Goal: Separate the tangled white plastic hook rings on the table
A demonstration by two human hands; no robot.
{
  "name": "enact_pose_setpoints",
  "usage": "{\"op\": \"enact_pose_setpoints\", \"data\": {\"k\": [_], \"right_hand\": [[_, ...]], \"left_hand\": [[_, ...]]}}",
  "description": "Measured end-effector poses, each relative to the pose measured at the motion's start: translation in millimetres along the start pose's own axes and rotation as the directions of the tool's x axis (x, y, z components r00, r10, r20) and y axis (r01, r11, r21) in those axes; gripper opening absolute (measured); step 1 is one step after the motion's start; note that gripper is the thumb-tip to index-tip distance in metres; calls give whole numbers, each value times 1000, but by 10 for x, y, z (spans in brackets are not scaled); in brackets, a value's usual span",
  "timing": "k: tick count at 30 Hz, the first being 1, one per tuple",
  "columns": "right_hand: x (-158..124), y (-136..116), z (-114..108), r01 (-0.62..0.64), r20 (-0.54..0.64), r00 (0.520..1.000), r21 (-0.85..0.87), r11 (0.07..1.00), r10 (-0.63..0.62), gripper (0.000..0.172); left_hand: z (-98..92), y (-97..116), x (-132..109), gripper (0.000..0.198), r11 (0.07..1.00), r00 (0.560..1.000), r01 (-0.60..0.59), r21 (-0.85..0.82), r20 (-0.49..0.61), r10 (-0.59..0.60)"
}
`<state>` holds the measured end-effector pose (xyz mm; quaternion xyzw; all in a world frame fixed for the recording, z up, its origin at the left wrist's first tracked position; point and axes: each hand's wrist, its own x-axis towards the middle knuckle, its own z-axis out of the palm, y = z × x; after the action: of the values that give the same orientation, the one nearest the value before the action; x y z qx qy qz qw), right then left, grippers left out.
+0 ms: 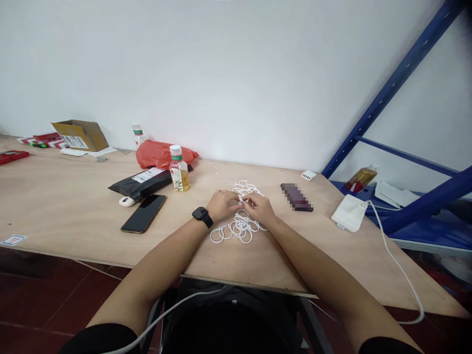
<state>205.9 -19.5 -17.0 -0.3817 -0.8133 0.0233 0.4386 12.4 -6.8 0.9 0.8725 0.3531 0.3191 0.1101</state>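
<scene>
Presently, my left hand [223,204] and right hand [260,209] meet above the pale wooden table [88,191], fingers of both pinched nearly closed on a thin white plastic ring [240,200]. Most of that ring is hidden, and I cannot tell which hand bears more of it.

Landmark for location: the near heap of overlapping white plastic rings [242,224]. The pinched ring sits just beyond this heap; a further cluster of white plastic rings [251,187] lies past my fingers, on the far side from the heap. The heap's longer axis runs left to right, roughly across my line of reach. My right hand is the nearer: in view, its wrist overlaps the heap's right end.

Noted left of and beyond the heap: a black rectangular phone [143,214] and a clear plastic bottle of amber drink [179,172].
</scene>
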Motion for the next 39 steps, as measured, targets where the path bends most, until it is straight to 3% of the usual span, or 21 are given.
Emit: {"op": "enact_pose_setpoints", "data": {"k": [11,21,26,33,39], "right_hand": [[-2,-10,-17,-14,-34,999,0,1000,14,11],[-1,9,-40,39,66,997,-72,997,-34,14],[3,17,-58,92,117,990,-105,990,-79,17],[33,-1,-62,104,107,990,-122,987,-91,17],[25,31,-64,10,43,999,-103,995,-6,18]], "left_hand": [[43,-92,5,19,996,979,-84,-6,-186,81],[29,-57,12,9,1000,996,-4,10,-94,5],[-11,-35,8,10,999,996,-38,-23,-84,36],[19,6,-7,9,998,998,32,-45,-51,-34],[-7,-65,30,18,998,986,41,56,-166,-32]]}}
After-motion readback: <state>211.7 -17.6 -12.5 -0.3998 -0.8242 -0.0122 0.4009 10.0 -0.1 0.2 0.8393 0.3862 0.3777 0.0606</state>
